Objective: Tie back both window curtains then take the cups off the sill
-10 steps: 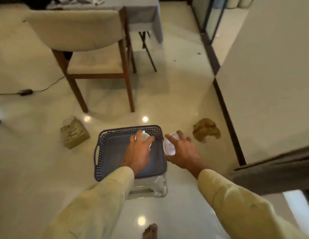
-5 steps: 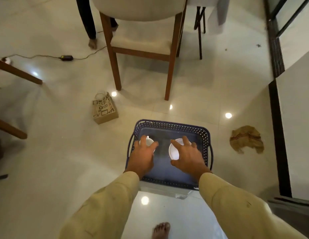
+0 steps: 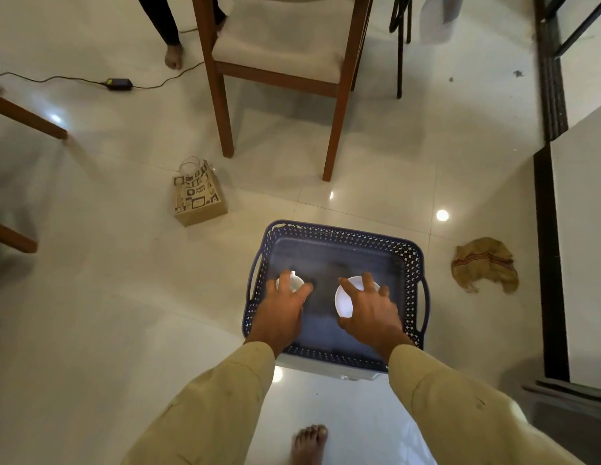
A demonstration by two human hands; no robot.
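1. Left hand (image 3: 281,308): reaches forward and down from a tan sleeve, palm down, into the blue basket (image 3: 411,260). Its fingers are spread and curled over the top of the left cup (image 3: 295,284), gripping it from above.
2. Right hand (image 3: 371,313): reaches in alongside, palm down and turned slightly inward. Thumb and fingers are apart, clamped round the rim of the right cup (image 3: 345,301).
3. Left cup: small and white, at the left of the basket floor and largely hidden by the hand. A small white tab shows on its far side. Whether it stands upright cannot be told.
4. Right cup: white, at the right of the basket floor and well apart from the left cup. Its open mouth is tilted up and to the left, showing the inside.
5. Surroundings: the basket sits on a pale container above the tiled floor. A paper bag (image 3: 198,196) lies to the far left, a crumpled cloth (image 3: 483,263) to the right and a wooden chair (image 3: 282,62) beyond.
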